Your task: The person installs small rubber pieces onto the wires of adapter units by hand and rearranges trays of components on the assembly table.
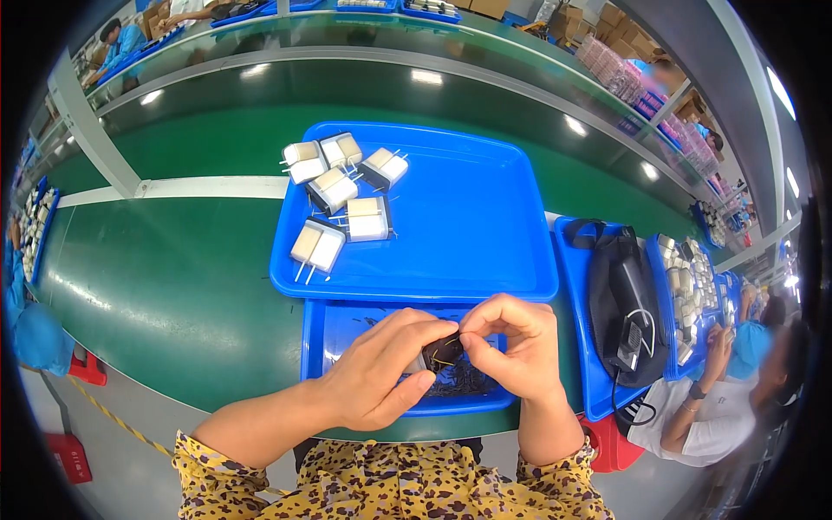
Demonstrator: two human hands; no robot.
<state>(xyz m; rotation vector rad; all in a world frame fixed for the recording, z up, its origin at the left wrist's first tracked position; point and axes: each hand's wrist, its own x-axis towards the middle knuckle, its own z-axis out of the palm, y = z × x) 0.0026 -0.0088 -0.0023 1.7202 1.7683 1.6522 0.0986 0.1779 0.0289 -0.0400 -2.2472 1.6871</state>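
My left hand (381,368) is closed around a block with a black end (444,351), a pale side and thin yellowish pins or wires. Thumb and forefinger of my right hand (516,347) are pinched together at the block's upper edge; whatever small thing they hold is hidden. Below both hands lies a lower blue tray (316,342) with many thin black pieces (459,381) in it. In the larger blue tray (459,225) beyond, several white-and-cream blocks (368,217) with black ends and metal pins sit grouped at the left.
To the right, another blue tray (568,286) carries a black bag (607,303) and a black device with a white cable (628,338). Trays of similar blocks (689,286) stand farther right beside a seated co-worker (702,425). A white metal post (91,130) rises at the left of the green table (147,303).
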